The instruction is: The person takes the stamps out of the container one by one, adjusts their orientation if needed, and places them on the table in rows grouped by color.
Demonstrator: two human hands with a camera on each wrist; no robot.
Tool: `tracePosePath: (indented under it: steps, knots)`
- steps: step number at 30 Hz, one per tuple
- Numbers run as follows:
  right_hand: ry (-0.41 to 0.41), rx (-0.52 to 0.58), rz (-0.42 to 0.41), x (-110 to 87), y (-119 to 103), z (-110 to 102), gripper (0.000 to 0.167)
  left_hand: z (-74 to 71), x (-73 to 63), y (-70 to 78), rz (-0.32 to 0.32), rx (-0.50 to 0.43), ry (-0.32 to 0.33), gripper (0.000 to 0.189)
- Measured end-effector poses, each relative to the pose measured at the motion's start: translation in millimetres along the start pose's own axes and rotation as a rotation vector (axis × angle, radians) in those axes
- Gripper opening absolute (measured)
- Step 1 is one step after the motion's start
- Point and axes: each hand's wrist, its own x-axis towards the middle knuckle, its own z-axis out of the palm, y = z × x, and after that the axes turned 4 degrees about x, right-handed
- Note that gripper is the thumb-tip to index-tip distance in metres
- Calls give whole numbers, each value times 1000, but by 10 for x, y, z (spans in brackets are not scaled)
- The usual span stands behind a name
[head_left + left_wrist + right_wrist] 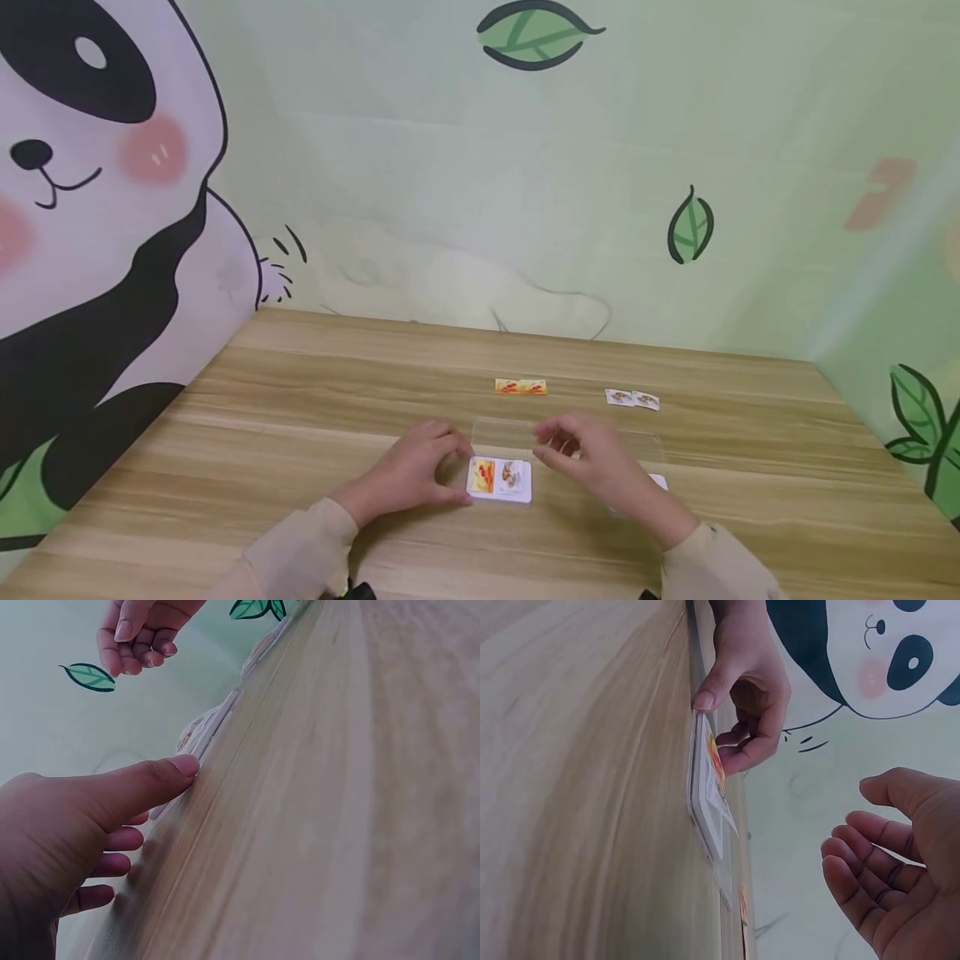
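Observation:
My left hand (412,471) holds the left end of a white card stack (522,482) between thumb and fingers, the thumb at its near corner. The stack sits in a clear plastic case whose transparent lid (501,432) lies opened out behind it. On top lie a small orange picture card (481,476) and a small white picture card (511,476), whose edge lifts up in the right wrist view. Loosely curled and holding nothing, my right hand (592,462) hovers to the right, above the table. Its forearm partly covers a second white card stack (659,481).
Farther back on the wooden table (360,358) lie two orange picture cards (521,387) side by side. To their right are two white picture cards (632,399). A second clear lid (643,446) lies behind my right hand. A printed backdrop (420,167) rises behind the table.

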Motion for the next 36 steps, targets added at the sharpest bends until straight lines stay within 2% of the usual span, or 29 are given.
tracePosePath:
  steps: [15, 22, 36]
  knots:
    - [-49, -7, 9, 119, -70, 238, 16, 6, 7, -11, -2, -14, 3, 47]
    - [-75, 4, -14, 155, -66, 314, 16, 6, 5, -12, 0, -7, 4, 47]
    - [-148, -16, -3, 232, -61, 448, 14, -15, -3, -1, -7, -29, 3, 47]
